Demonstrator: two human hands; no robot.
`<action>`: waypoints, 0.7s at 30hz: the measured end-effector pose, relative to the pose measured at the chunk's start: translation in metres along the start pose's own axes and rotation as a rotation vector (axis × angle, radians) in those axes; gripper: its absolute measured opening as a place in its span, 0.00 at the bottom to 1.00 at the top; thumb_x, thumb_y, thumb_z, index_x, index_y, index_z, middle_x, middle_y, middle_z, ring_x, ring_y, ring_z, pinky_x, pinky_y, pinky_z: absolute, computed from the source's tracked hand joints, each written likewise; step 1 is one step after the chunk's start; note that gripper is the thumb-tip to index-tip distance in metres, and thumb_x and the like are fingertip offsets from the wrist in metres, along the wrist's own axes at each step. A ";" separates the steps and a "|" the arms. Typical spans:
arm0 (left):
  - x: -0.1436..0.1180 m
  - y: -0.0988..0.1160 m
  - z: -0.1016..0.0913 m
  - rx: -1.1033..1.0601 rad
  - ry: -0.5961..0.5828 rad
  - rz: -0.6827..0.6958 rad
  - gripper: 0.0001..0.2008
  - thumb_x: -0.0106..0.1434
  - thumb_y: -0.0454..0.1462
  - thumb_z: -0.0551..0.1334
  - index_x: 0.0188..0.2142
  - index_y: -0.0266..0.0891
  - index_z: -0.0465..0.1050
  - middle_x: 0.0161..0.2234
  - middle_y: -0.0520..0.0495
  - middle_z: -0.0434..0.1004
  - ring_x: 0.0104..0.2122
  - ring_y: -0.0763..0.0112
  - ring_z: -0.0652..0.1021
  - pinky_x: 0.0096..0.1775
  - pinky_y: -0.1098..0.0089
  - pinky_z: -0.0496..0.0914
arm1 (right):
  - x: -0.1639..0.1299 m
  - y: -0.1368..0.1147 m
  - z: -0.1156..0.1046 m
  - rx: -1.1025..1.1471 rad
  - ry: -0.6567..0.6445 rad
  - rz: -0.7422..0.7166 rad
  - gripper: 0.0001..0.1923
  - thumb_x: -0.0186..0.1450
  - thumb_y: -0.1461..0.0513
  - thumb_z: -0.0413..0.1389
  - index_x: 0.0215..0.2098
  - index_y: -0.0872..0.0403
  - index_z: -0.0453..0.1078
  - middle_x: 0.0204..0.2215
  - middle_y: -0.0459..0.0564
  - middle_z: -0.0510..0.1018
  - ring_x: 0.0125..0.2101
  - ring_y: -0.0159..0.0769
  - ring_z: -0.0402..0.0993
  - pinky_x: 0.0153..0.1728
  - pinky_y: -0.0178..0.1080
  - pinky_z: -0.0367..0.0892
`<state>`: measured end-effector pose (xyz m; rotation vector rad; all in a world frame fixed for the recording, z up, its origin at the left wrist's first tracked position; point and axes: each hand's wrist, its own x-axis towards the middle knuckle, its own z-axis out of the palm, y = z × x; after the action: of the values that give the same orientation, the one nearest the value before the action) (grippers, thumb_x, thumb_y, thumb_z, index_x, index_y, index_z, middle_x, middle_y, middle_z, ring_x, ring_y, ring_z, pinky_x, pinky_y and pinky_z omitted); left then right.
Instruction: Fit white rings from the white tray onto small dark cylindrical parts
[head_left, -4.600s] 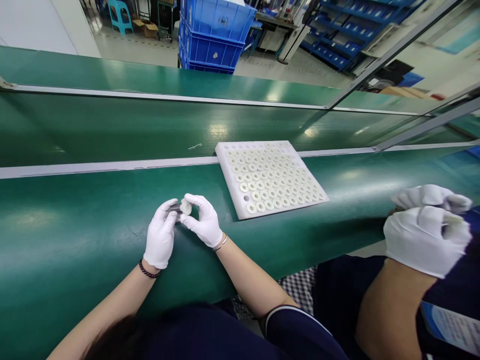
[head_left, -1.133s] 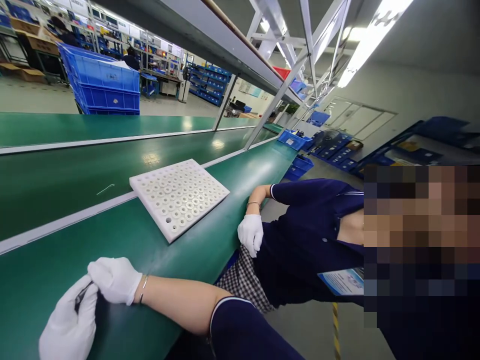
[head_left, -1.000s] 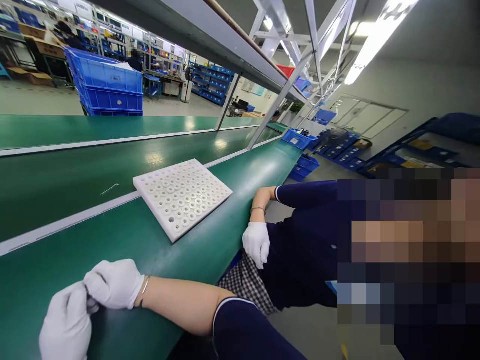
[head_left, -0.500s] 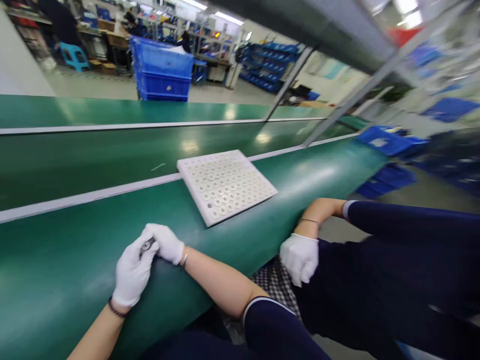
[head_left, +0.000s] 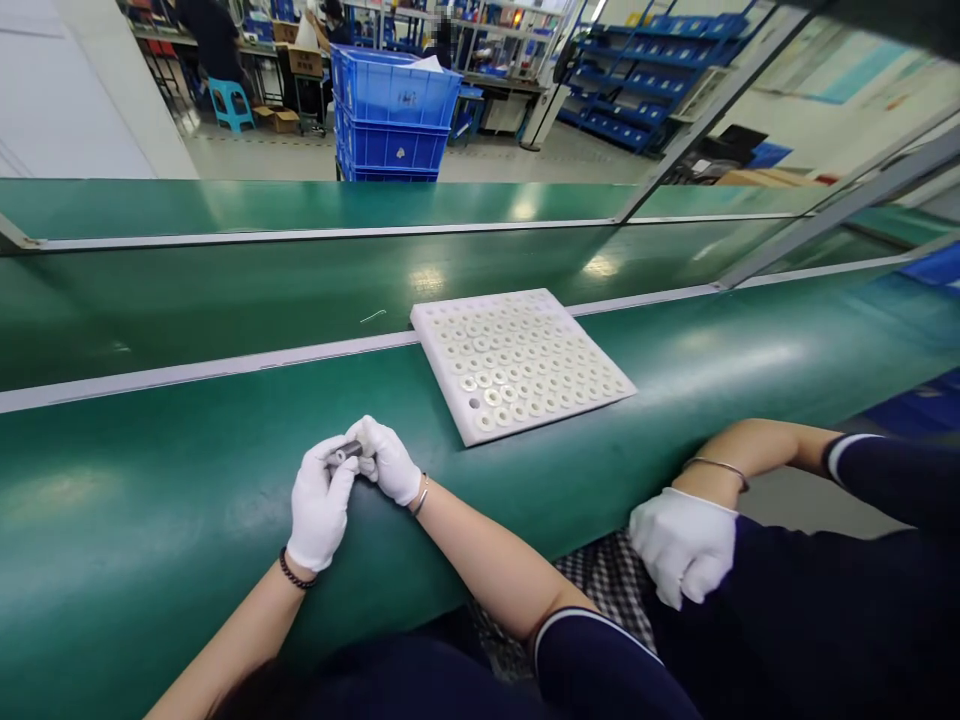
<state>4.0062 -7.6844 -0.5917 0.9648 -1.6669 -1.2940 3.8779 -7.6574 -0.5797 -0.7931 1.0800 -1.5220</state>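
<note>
Both hands meet low and left of centre, and the grip is shared: the left hand and the right hand, each in a white glove, pinch a small dark cylindrical part between their fingertips, just above the green table. Left fingers close on its near end, right fingers wrap the far end; whether a white ring sits on it right now is too small to tell. Over to the right of centre lies the white tray, flat on the table, its far edge on the pale strip that runs across the frame. Nearly every pocket holds a white ring, row after row, and one pocket near the tray's lower left corner shows as an open hole. So, by my reading, the work is either only just begun on this tray or nearly finished with it, with a single piece in hand; the pictures do not settle which. At the lower right, a co-worker's gloved hand rests loosely in a lap, bracelet on the wrist, holding nothing that I can see, well apart from the tray. Up at the top, stacked blue crates stand on the shop floor beyond the table.
</note>
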 end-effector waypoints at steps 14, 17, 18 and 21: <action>0.015 0.021 -0.005 -0.017 0.042 -0.212 0.17 0.63 0.51 0.59 0.37 0.38 0.69 0.26 0.51 0.73 0.24 0.71 0.73 0.30 0.69 0.71 | 0.001 0.005 0.001 -0.175 0.098 -0.057 0.23 0.62 0.44 0.54 0.32 0.55 0.68 0.15 0.39 0.61 0.17 0.26 0.55 0.18 0.32 0.53; 0.017 0.022 -0.006 -0.049 0.027 -0.220 0.18 0.63 0.51 0.58 0.38 0.38 0.69 0.26 0.52 0.72 0.25 0.72 0.73 0.30 0.70 0.69 | 0.001 0.008 0.000 -0.188 0.123 -0.057 0.23 0.61 0.44 0.55 0.34 0.57 0.69 0.17 0.40 0.63 0.18 0.25 0.56 0.19 0.31 0.54; 0.017 0.020 -0.006 -0.060 0.027 -0.220 0.18 0.63 0.51 0.59 0.38 0.38 0.69 0.26 0.52 0.72 0.25 0.72 0.72 0.31 0.70 0.69 | 0.001 0.009 0.000 -0.176 0.122 -0.052 0.24 0.61 0.44 0.55 0.34 0.57 0.69 0.17 0.40 0.63 0.17 0.25 0.56 0.18 0.31 0.54; 0.017 0.013 -0.005 -0.097 0.018 -0.229 0.18 0.63 0.51 0.60 0.39 0.38 0.69 0.28 0.51 0.71 0.26 0.71 0.72 0.32 0.69 0.69 | 0.001 0.008 0.001 -0.120 0.125 -0.041 0.25 0.60 0.44 0.56 0.38 0.57 0.70 0.19 0.39 0.65 0.15 0.22 0.54 0.16 0.30 0.52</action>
<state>4.0033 -7.6995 -0.5757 1.1294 -1.4983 -1.4976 3.8819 -7.6591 -0.5867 -0.8150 1.2646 -1.5695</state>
